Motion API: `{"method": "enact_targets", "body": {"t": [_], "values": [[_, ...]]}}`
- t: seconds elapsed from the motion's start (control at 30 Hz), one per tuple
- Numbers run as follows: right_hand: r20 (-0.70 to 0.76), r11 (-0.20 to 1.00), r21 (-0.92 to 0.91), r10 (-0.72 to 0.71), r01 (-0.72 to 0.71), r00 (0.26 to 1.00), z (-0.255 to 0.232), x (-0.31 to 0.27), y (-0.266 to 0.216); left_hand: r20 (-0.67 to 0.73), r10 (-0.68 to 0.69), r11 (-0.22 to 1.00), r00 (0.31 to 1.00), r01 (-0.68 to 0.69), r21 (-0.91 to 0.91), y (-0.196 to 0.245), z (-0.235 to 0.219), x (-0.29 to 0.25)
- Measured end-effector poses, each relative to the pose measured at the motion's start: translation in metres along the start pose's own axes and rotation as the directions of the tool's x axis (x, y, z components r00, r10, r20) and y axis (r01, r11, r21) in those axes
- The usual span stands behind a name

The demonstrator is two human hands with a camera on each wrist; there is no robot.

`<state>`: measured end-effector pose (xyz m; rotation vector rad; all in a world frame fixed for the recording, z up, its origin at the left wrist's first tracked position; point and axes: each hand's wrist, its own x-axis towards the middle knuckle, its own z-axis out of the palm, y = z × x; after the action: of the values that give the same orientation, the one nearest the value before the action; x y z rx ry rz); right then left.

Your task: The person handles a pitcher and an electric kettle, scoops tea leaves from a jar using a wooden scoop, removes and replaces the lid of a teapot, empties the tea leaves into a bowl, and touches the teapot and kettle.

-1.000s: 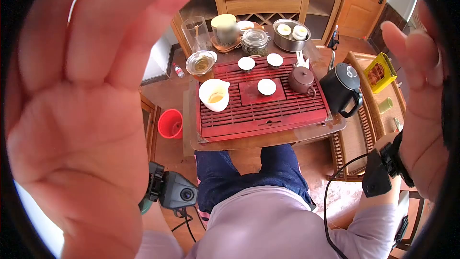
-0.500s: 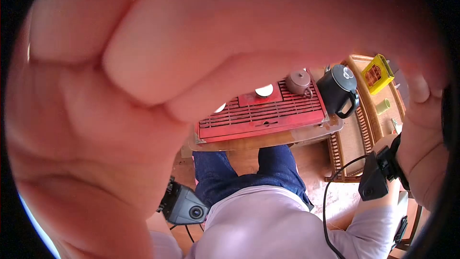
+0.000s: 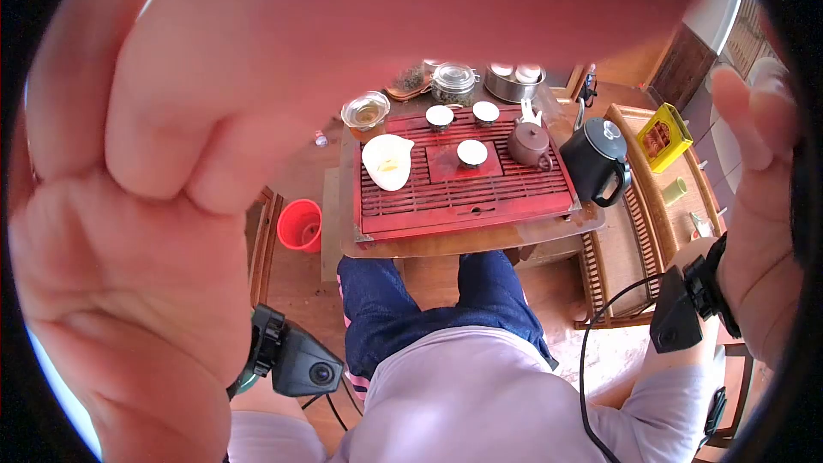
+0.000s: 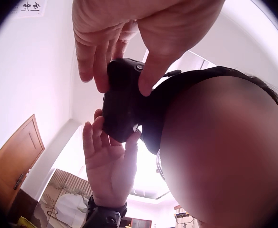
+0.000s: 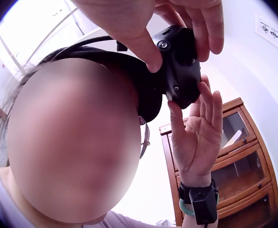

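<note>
A black head camera [image 4: 122, 99] sits on a headband at the person's forehead. In the left wrist view the left hand [image 4: 153, 28] holds one side of it, thumb on one face and fingers on the other. The right hand [image 5: 177, 14] grips the opposite side likewise in the right wrist view. Close before the lens, the left palm [image 3: 137, 249] fills the left of the head view and its fingers cover the top. At the right edge shows the right palm [image 3: 759, 197]. Each wrist wears a small camera, the left one [image 3: 300, 364] trailing cables.
Below stands a table with a red slatted tea tray [image 3: 463, 221], bearing a white pitcher [image 3: 387, 163], small cups [image 3: 471, 153] and a brown teapot [image 3: 529, 146]. A black kettle [image 3: 593, 159] is beside it. A red bin [image 3: 299, 225] and a wicker shelf [image 3: 626, 266] flank the table.
The left fingers swept across the head view, hiding most of the table, then drew back up and left, so the tray shows again. The view has shifted slightly; the right hand barely moved.
</note>
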<state>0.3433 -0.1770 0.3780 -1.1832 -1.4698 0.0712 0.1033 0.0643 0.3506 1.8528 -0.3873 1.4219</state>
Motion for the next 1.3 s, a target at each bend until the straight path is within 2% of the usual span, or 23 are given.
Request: {"method": "enact_targets", "body": {"t": [0.07,0.1,0.13,0.2,0.23,0.27,0.37,0.4,0.53,0.6,0.63,0.67,0.7,0.73,0.8,0.87,0.93,1.07,1.1,1.13,1.3], "values": [[0.002,1.000,-0.001,-0.012,0.012,1.000,-0.033,-0.016,0.004,0.009,0.005,1.000,1.000,-0.005,0.010,0.003,-0.004,-0.002],[0.002,1.000,-0.001,-0.018,0.018,1.000,-0.030,-0.014,0.004,0.015,0.006,1.000,1.000,-0.007,0.014,0.003,-0.005,-0.003],[0.002,1.000,-0.002,-0.023,0.023,1.000,-0.103,-0.077,0.006,0.020,0.007,1.000,1.000,-0.008,0.019,0.006,-0.006,-0.004],[0.002,1.000,-0.001,-0.029,0.029,1.000,-0.100,-0.077,0.007,0.032,0.005,1.000,0.999,-0.006,0.027,0.010,-0.005,-0.007],[0.002,1.000,-0.001,-0.031,0.031,1.000,-0.084,-0.067,0.006,0.037,0.004,1.000,0.999,-0.005,0.031,0.011,-0.005,-0.008],[0.002,0.999,0.000,-0.033,0.033,0.999,-0.025,-0.016,0.006,0.043,0.001,0.999,0.999,-0.003,0.034,0.011,-0.005,-0.007],[0.002,1.000,0.003,-0.030,0.030,1.000,-0.030,-0.013,0.013,0.061,-0.013,0.999,0.998,0.010,0.043,0.006,-0.007,-0.008],[0.003,1.000,0.005,-0.027,0.027,1.000,-0.010,-0.001,0.013,0.066,-0.020,0.999,0.998,0.017,0.046,0.005,-0.007,-0.008],[-0.007,0.999,0.003,-0.037,0.037,0.999,-0.006,0.009,0.020,0.098,-0.024,0.998,0.995,0.018,0.056,0.003,-0.001,0.000],[-0.011,0.998,-0.008,-0.054,0.054,0.998,-0.008,0.015,0.022,-0.109,-0.071,0.969,0.991,0.094,0.226,-0.011,0.003,-0.020],[-0.068,0.995,-0.079,-0.070,0.065,0.995,-0.005,0.014,0.033,-0.101,-0.099,0.967,0.990,0.120,0.224,-0.019,0.006,-0.029],[-0.122,0.987,-0.147,-0.089,0.071,0.988,0.001,0.011,0.051,-0.182,-0.131,0.958,0.975,0.172,0.228,-0.032,0.008,-0.043],[-0.166,0.990,-0.144,-0.019,-0.005,0.986,0.007,0.012,0.062,-0.290,-0.232,0.939,0.929,0.292,0.184,-0.042,0.011,-0.056],[-0.211,0.987,-0.137,0.051,-0.081,0.976,0.012,0.013,0.075,-0.358,-0.314,0.879,0.879,0.412,0.240,-0.053,0.014,-0.070],[-0.178,0.951,-0.101,0.273,-0.294,0.945,0.006,0.017,0.118,-0.390,-0.417,0.813,0.821,0.529,0.244,-0.083,0.016,-0.101],[-0.087,0.882,-0.233,0.401,-0.410,0.912,0.000,0.016,0.171,-0.419,-0.509,0.760,0.752,0.621,0.192,-0.111,0.019,-0.134],[-0.103,0.801,-0.432,0.414,-0.415,0.905,-0.003,0.004,0.228,-0.434,-0.527,0.738,0.731,0.647,0.192,-0.137,0.023,-0.165],[-0.110,0.683,-0.541,0.522,-0.491,0.846,0.001,-0.018,0.292,-0.411,-0.592,0.681,0.693,0.703,0.205,-0.157,0.039,-0.197],[-0.095,0.683,-0.537,0.535,-0.495,0.840,0.004,-0.021,0.298,-0.396,-0.579,0.675,0.712,0.692,0.258,-0.159,0.042,-0.199],[-0.097,0.670,-0.536,0.556,-0.515,0.825,0.008,-0.024,0.303,-0.400,-0.598,0.657,0.695,0.710,0.253,-0.160,0.046,-0.200],[-0.079,0.648,-0.647,0.466,-0.401,0.881,0.017,-0.028,0.313,-0.388,-0.625,0.635,0.677,0.730,0.253,-0.173,0.049,-0.213]]}}
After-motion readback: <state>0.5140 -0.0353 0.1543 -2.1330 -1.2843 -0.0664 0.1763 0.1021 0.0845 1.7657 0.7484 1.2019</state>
